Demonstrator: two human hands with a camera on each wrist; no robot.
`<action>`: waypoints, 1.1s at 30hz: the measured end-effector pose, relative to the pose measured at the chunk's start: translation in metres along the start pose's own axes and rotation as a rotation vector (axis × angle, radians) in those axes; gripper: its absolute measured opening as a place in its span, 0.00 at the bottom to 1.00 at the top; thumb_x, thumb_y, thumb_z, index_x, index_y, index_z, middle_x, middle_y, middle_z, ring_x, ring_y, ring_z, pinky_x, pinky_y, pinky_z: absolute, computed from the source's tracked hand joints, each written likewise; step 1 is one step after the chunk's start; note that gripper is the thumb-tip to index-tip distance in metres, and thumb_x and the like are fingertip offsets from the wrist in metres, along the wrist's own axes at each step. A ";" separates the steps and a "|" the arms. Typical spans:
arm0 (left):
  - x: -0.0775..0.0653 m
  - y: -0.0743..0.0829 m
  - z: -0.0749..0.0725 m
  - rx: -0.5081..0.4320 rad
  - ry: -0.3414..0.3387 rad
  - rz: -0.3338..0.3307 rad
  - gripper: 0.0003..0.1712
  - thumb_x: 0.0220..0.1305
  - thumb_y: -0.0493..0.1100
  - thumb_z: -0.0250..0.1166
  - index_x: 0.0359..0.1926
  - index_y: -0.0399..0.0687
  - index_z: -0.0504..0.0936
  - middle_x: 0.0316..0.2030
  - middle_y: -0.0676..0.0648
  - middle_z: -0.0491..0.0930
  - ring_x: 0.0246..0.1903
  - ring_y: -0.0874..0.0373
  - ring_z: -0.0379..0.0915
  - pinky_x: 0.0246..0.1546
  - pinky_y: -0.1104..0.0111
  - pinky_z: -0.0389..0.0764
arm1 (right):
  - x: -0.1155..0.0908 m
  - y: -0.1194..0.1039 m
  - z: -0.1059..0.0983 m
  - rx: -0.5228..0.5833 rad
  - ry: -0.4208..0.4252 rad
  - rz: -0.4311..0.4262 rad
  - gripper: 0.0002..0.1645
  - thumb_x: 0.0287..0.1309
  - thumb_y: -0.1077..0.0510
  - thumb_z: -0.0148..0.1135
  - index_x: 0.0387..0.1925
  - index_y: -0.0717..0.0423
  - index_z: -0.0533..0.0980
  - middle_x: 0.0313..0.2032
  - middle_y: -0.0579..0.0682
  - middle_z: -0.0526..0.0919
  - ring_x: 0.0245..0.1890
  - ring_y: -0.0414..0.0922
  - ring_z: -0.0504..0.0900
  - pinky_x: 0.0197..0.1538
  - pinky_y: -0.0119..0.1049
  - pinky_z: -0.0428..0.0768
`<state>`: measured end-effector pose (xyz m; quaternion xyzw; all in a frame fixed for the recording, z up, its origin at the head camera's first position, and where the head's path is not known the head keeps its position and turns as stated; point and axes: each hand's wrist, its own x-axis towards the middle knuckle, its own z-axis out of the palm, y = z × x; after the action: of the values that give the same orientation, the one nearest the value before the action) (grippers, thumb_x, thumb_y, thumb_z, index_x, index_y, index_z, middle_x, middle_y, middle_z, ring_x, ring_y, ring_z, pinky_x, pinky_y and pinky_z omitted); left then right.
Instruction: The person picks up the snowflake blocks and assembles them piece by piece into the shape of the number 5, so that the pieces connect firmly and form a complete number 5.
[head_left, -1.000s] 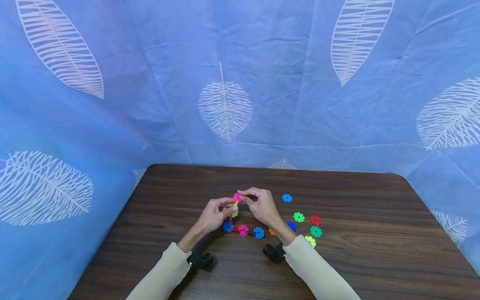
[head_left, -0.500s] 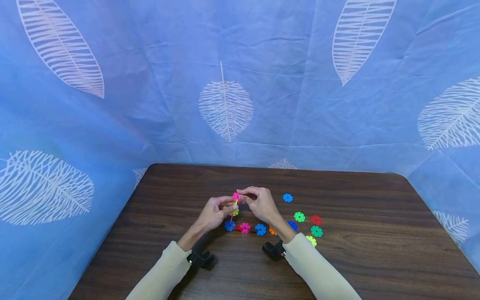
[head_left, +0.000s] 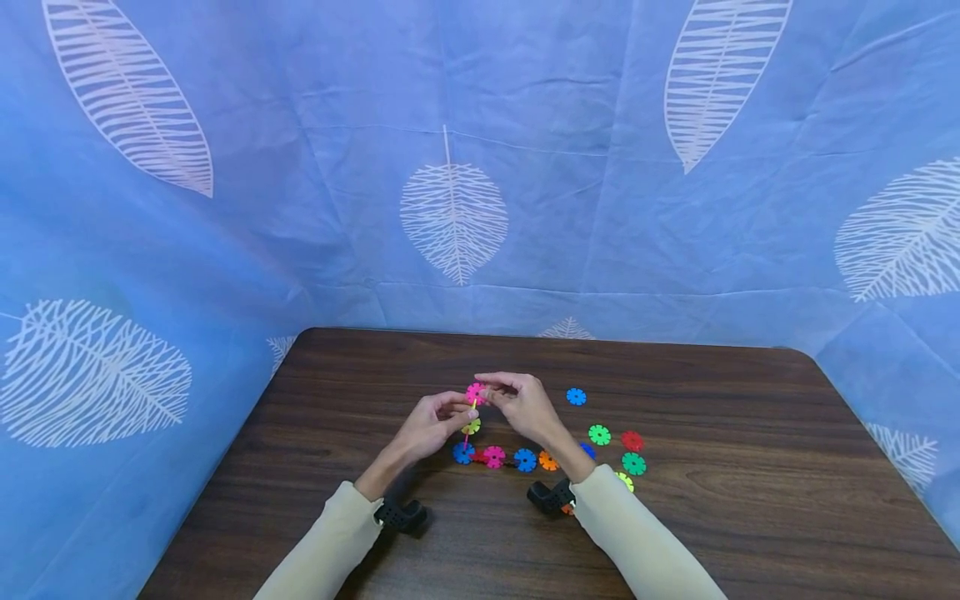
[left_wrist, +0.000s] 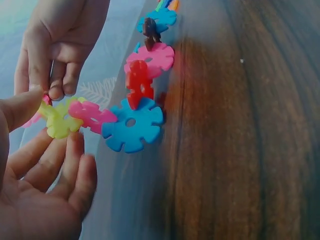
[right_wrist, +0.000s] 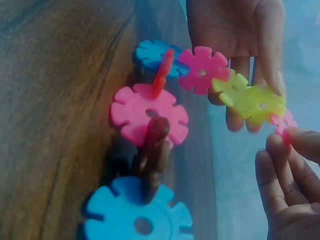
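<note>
Both hands hold the end of a chain of notched plastic flower discs. My left hand [head_left: 437, 427] pinches the yellow discs [right_wrist: 232, 89] between thumb and fingers. At the tip, my right hand [head_left: 527, 410] pinches a small-looking pink disc [right_wrist: 283, 122], slotted into the yellow. From the yellow, the chain runs through a pink disc [right_wrist: 202, 70] to a blue disc [left_wrist: 145, 129]. Beyond come an upright red disc [left_wrist: 137, 82], a flat pink disc [left_wrist: 161, 57], an upright brown disc [right_wrist: 154, 150] and another blue disc [right_wrist: 117, 207]. The held end is raised above the table.
Loose discs lie to the right on the dark wooden table [head_left: 750, 467]: blue [head_left: 576, 397], red [head_left: 632, 441], two green, including one [head_left: 633, 463], and a yellow one [head_left: 626, 481] partly behind the right sleeve. An orange disc [head_left: 549, 460] lies by the right forearm.
The chain on the table has shifted slightly to the right. Both hands stay nearly in place, keeping their grip on the yellow and pink discs.
</note>
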<state>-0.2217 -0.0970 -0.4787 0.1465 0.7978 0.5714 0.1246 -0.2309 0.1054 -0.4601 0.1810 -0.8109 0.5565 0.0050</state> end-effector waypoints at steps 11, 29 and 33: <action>0.001 -0.006 -0.001 -0.028 -0.018 -0.034 0.28 0.69 0.50 0.64 0.66 0.48 0.71 0.47 0.45 0.83 0.45 0.55 0.80 0.49 0.59 0.79 | -0.005 0.011 -0.023 -0.027 0.029 0.109 0.15 0.67 0.59 0.62 0.52 0.60 0.81 0.41 0.55 0.86 0.42 0.56 0.84 0.41 0.40 0.83; 0.003 -0.015 -0.007 -0.024 -0.017 -0.060 0.26 0.70 0.48 0.62 0.67 0.56 0.69 0.44 0.47 0.83 0.45 0.56 0.77 0.51 0.58 0.75 | -0.026 0.043 -0.066 -0.191 0.000 0.316 0.14 0.65 0.61 0.63 0.50 0.63 0.80 0.32 0.52 0.82 0.28 0.44 0.77 0.41 0.37 0.75; 0.002 -0.015 -0.008 -0.024 -0.016 -0.081 0.26 0.70 0.50 0.62 0.66 0.59 0.69 0.44 0.47 0.83 0.46 0.55 0.77 0.53 0.55 0.74 | -0.025 0.046 -0.065 -0.218 -0.010 0.342 0.16 0.63 0.59 0.66 0.50 0.61 0.80 0.30 0.50 0.80 0.26 0.44 0.74 0.39 0.37 0.73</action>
<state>-0.2282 -0.1074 -0.4901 0.1172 0.7953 0.5741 0.1555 -0.2340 0.1860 -0.4823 0.0416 -0.8852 0.4573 -0.0742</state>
